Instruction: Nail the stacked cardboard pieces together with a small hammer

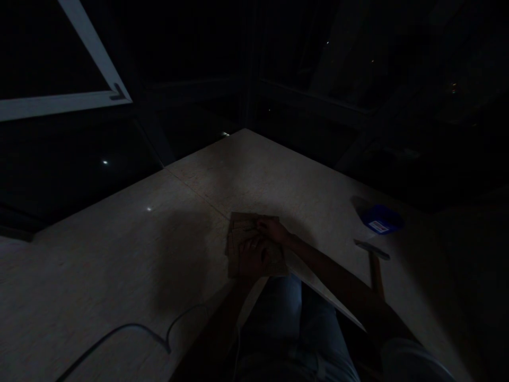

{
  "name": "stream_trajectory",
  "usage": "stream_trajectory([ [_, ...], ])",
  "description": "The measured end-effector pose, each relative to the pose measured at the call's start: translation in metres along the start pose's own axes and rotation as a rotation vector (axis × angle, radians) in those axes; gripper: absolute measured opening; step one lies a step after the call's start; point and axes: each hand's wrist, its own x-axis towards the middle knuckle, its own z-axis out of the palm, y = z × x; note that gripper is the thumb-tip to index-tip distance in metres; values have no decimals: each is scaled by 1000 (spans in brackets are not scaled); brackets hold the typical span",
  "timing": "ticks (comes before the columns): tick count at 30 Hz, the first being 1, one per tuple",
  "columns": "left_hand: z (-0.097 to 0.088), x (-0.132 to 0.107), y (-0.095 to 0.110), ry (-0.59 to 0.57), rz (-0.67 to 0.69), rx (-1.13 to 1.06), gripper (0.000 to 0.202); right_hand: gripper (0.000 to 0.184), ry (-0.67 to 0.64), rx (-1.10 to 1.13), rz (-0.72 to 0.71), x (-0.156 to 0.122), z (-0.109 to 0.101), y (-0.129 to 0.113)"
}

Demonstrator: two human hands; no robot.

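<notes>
A flat brown piece with straight lines across it [235,255], like wood or cardboard, lies on the pale surface just in front of my knees. The dim light hides its exact kind. My left hand [253,259] rests on top of its near part, fingers spread and slightly bent. Farther out, over its far right part, my right hand [272,229] has its fingers drawn together. A thin dark shape shows by those fingertips, too dim to name.
To the right lie a hammer [376,262] and a blue container with a white label [382,220]. A dark cable [133,325] curves across the surface at lower left. Dark glass panes edge the surface at the back, with a white window frame [89,99] at upper left.
</notes>
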Motion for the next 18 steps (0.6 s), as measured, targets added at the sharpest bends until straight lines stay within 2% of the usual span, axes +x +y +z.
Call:
stream_trajectory([
  [8, 3, 0, -2, -11, -1, -2, 34, 9, 3, 44, -85, 8, -12, 6],
  [18, 7, -1, -5, 23, 9, 31, 32, 13, 237, 143, 140, 47, -18, 42],
])
